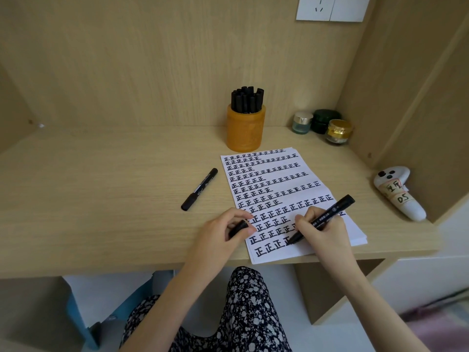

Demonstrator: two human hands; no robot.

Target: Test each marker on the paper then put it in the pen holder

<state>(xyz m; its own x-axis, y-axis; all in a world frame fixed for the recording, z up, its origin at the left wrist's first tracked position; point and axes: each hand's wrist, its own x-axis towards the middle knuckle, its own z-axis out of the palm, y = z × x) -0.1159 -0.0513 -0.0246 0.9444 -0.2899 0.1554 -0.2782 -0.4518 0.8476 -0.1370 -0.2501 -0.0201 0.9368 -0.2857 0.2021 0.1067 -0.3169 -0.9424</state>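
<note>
Marker [322, 218] number who-knows-what is getting its turn at the near edge of the desk [101, 199], where the person's right hand [319, 229] has its fingers closed round the lower barrel like a pen. The nib is down on the bottom rows of the paper [284, 255], pointing toward the person and to their left. The long axis slants up off the sheet, with the blunt tail aimed away and to the right. Just beside it, the left hand [223, 232] rests on the paper's left edge, its fingers curled round the pulled-off cap [238, 228]. From here the sheet looks nearly full, row after row of the same black character with only a little bare space at the bottom. I'd say most of the testing is done. This pen has yet to be capped and dropped in. Further out, left of the page and apart from it, a second marker [199, 189] lies flat on a similar slant, apparently waiting for its test. At the back, touching the paper's top edge, the orange pen holder [245, 130] stands upright, crowded with black markers [247, 100]. Three small jars [322, 125] sit in the far right corner, and a white controller [398, 191] lies at the right.
</note>
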